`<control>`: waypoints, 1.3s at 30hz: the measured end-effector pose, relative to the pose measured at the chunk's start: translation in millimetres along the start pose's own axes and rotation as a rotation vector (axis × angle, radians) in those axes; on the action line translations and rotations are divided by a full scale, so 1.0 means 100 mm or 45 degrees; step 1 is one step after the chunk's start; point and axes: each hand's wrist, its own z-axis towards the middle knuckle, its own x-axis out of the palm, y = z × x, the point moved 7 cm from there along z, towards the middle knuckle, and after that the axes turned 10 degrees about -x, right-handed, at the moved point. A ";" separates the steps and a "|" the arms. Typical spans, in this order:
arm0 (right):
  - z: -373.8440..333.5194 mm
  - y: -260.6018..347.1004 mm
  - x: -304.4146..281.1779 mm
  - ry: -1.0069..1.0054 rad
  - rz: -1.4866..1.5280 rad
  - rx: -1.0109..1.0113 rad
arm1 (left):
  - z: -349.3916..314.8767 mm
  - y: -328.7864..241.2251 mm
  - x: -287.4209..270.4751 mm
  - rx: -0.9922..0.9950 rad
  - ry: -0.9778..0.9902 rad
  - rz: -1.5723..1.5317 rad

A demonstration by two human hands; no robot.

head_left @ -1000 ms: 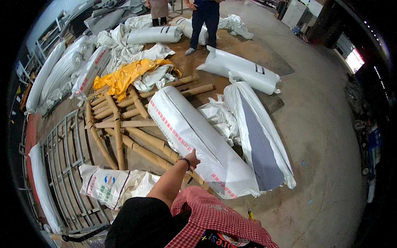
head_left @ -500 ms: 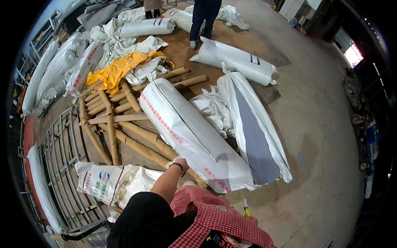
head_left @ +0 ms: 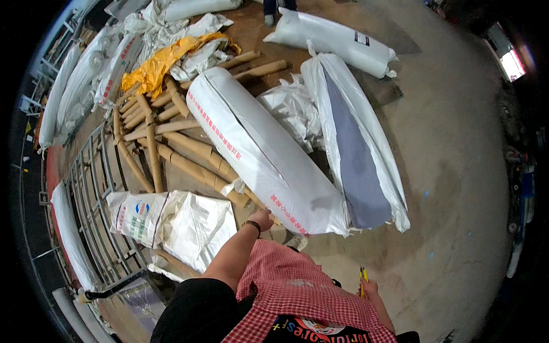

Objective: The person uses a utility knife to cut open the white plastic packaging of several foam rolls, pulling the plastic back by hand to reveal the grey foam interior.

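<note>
My left hand (head_left: 261,219) is low in front of me, its fingers curled, beside the lower edge of a long white-wrapped roll (head_left: 257,154) with red print. What its fingers hold, if anything, is hidden. A brown cardboard tube (head_left: 229,192) ends just above it, and a scrap of white plastic (head_left: 233,187) lies over the tubes. My right hand (head_left: 372,288), at my right side, is closed around a yellow utility knife (head_left: 363,280) pointing up. To the right of the wrapped roll is a grey roll (head_left: 354,166) whose white wrapping is split open lengthwise.
A crumpled white wrapper (head_left: 294,111) lies between the rolls, with another white roll (head_left: 331,40) beyond. At left are a yellow sheet (head_left: 166,60), a metal rack (head_left: 94,188) and a printed white sack (head_left: 171,223). A person's legs (head_left: 271,10) stand at the far side.
My view has tilted down, so the rolls sit higher in it. My left hand has moved away from the white plastic scrap. My right hand and the knife show more fully.
</note>
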 end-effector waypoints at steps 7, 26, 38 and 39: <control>0.43 0.39 0.30 0.088 0.130 -0.086 | 0.30 -0.14 0.38 -0.056 0.122 0.242; 1.50 2.22 2.31 0.106 -0.496 -0.751 | 2.01 -0.20 0.88 0.074 -0.115 0.115; 1.46 3.02 2.68 -0.099 -1.141 -1.294 | 2.11 -0.14 0.93 0.293 -0.111 -0.119; 1.47 3.03 2.69 -0.102 -1.202 -1.297 | 2.11 -0.15 0.91 0.294 -0.104 -0.127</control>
